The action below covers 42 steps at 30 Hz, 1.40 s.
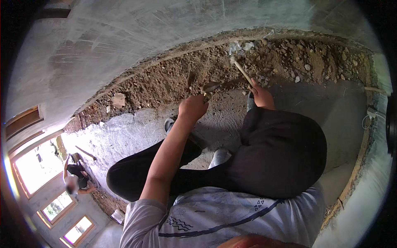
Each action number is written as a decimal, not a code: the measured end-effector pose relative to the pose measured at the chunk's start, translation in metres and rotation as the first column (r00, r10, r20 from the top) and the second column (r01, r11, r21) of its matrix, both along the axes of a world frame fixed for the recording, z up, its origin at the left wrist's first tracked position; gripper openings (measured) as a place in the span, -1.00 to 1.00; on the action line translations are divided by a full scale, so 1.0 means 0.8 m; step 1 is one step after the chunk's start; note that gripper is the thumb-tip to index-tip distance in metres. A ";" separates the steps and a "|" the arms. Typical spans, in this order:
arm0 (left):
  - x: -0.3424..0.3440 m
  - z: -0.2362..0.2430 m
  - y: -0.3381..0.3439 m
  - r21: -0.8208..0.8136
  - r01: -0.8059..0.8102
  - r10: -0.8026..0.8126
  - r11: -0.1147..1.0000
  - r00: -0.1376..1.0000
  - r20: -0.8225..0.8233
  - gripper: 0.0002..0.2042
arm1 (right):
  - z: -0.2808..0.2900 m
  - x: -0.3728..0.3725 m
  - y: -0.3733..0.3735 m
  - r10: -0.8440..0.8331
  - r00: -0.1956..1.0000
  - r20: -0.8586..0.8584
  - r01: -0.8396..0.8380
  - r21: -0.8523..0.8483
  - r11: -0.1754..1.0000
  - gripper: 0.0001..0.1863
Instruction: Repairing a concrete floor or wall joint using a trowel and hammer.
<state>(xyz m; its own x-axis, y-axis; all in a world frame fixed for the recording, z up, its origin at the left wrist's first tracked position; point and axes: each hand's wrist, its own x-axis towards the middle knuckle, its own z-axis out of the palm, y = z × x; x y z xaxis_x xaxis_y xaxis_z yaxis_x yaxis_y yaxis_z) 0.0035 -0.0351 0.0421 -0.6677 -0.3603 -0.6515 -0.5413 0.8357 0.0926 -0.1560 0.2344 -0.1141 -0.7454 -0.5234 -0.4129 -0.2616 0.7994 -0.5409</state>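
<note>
My left hand (193, 108) is closed round the short handle of a small trowel (212, 86), whose dark blade points right over the dug soil. Further right, my right hand (262, 96) grips the lower end of a pale wooden handle. This looks like a hammer (243, 71), slanting up and left, its dusty head at the far end against the dirt. Between the grey wall and the concrete floor, brown soil and stones (165, 78) fill a strip in front of both hands.
The plastered wall (173, 27) rises behind the soil strip. Clear plastic (240, 47) and pale stones lie near the hammer head; a flat brown piece (118, 100) sits at left. Smooth concrete (310, 97) spreads at right. Another person (76, 177) crouches far left by the windows (57, 206).
</note>
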 end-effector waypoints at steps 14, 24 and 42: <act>-0.031 0.009 0.089 0.118 0.125 -0.116 0.985 0.990 -0.082 -0.63 | 0.001 -0.008 0.006 0.030 0.998 0.052 -0.026 -0.079 0.997 -0.39; -0.006 -0.022 0.011 0.129 -0.034 0.054 0.991 0.987 -0.154 -0.58 | 0.030 -0.005 -0.004 -0.006 0.994 0.113 0.004 0.020 1.000 -0.39; 0.005 -0.048 -0.026 0.249 -0.307 0.365 0.918 0.901 -0.235 -0.41 | 0.052 -0.004 0.019 -0.046 0.998 -0.031 0.042 -0.134 0.990 -0.46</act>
